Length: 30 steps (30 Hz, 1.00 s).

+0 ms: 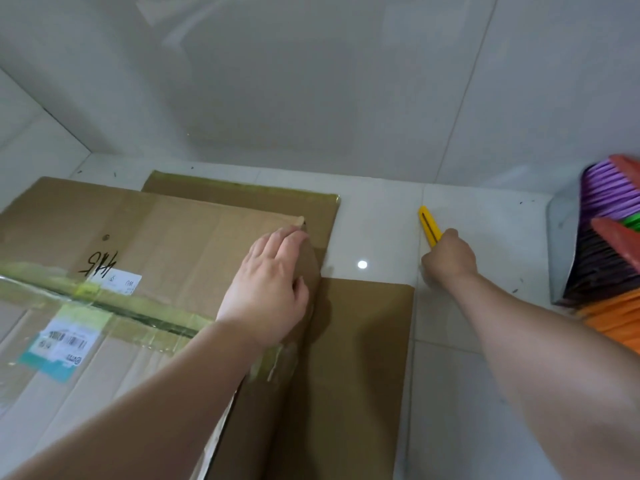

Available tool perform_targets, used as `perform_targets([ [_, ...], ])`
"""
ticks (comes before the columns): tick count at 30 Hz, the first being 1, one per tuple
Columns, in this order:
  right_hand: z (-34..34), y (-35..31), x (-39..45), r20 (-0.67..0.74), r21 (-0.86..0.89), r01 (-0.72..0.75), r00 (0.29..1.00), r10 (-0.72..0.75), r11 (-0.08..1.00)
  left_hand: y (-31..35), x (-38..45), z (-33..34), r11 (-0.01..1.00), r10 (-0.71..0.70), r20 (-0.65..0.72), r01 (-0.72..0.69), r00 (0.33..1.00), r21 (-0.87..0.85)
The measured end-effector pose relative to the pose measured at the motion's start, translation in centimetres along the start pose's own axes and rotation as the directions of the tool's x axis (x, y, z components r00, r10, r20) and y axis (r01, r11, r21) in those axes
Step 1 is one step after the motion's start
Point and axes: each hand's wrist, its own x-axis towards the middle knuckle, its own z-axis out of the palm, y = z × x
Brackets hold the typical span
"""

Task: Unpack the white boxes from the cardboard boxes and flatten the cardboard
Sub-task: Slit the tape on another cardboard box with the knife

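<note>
A flattened brown cardboard box (166,237) with clear tape, a shipping label and handwritten numbers lies on the tiled floor. It rests on another flat cardboard sheet (360,358) that sticks out to the right. My left hand (270,285) lies palm down on the top cardboard's right edge, fingers spread. My right hand (448,259) is closed around a yellow utility knife (429,228) whose far end rests on the floor, right of the cardboard. No white boxes are in view.
A grey dustpan (562,237) and a broom with purple, green and orange bristles (609,237) lean at the right edge. A pale tiled wall (311,81) rises just beyond the cardboard. Light floor tiles (467,341) lie between the cardboard and the broom.
</note>
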Motion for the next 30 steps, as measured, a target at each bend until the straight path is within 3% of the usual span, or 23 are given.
perform_targets([
  [2, -0.6, -1.1, -0.7, 0.012, 0.168, 0.017, 1.000, -0.019, 0.986, -0.2, 0.1, -0.1, 1.000, -0.007, 0.004, 0.007, 1.000, -0.018],
  [4, -1.5, -3.3, -2.2, 0.107, 0.445, 0.016, 0.992, -0.071, 0.895, -0.2, 0.1, -0.3, 0.999, -0.014, 0.019, 0.015, 1.000, -0.035],
  [7, -4.1, -7.4, -6.7, 0.281, 0.791, -0.057, 0.918, -0.278, 0.609, 0.1, -0.3, -0.6, 0.994, -0.032, 0.047, 0.036, 0.998, -0.101],
  [9, -6.5, -9.7, -11.0, 0.352, 0.901, -0.151, 0.804, -0.480, 0.408, 0.5, -0.5, -1.5, 0.924, -0.158, 0.046, 0.164, 0.986, -0.345],
  [10, -7.5, -10.5, -13.0, 0.367, 0.920, -0.195, 0.728, -0.579, 0.338, 0.7, -0.5, -2.5, 0.780, -0.276, 0.075, 0.269, 0.958, -0.565],
  [12, -9.4, -11.7, -16.9, 0.386, 0.922, -0.266, 0.569, -0.726, 0.282, 0.8, -0.4, -5.2, 0.278, -0.429, 0.201, 0.340, 0.881, -0.898],
  [14, -10.7, -12.8, -20.3, 0.394, 0.912, -0.302, 0.461, -0.795, 0.276, 0.8, -1.1, -8.4, -0.143, -0.371, 0.294, 0.258, 0.881, -0.955],
  [15, -11.1, -13.5, -21.9, 0.396, 0.910, -0.304, 0.430, -0.811, 0.283, 0.9, -1.8, -10.0, -0.267, -0.306, 0.326, 0.248, 0.895, -0.931],
  [18, -11.3, -15.6, -26.1, 0.396, 0.909, -0.291, 0.376, -0.838, 0.299, 0.8, -4.8, -13.3, -0.371, -0.143, 0.369, 0.296, 0.918, -0.880],
  [21, -11.0, -17.3, -29.7, 0.385, 0.912, -0.281, 0.338, -0.859, 0.298, -0.4, -7.8, -14.9, -0.425, -0.139, 0.300, 0.216, 0.944, -0.879],
  [24, -10.7, -18.6, -33.1, 0.371, 0.921, -0.262, 0.362, -0.855, 0.289, -2.1, -10.1, -15.8, -0.426, -0.124, 0.251, 0.177, 0.960, -0.887],
  [27, -9.7, -19.8, -36.0, 0.369, 0.929, -0.211, 0.508, -0.779, 0.303, -3.3, -12.1, -15.7, -0.401, -0.095, 0.272, 0.213, 0.958, -0.891],
  [30, -8.7, -20.7, -37.7, 0.379, 0.908, -0.114, 0.634, -0.674, 0.403, -4.3, -13.5, -15.1, -0.434, -0.109, 0.291, 0.217, 0.951, -0.874],
])
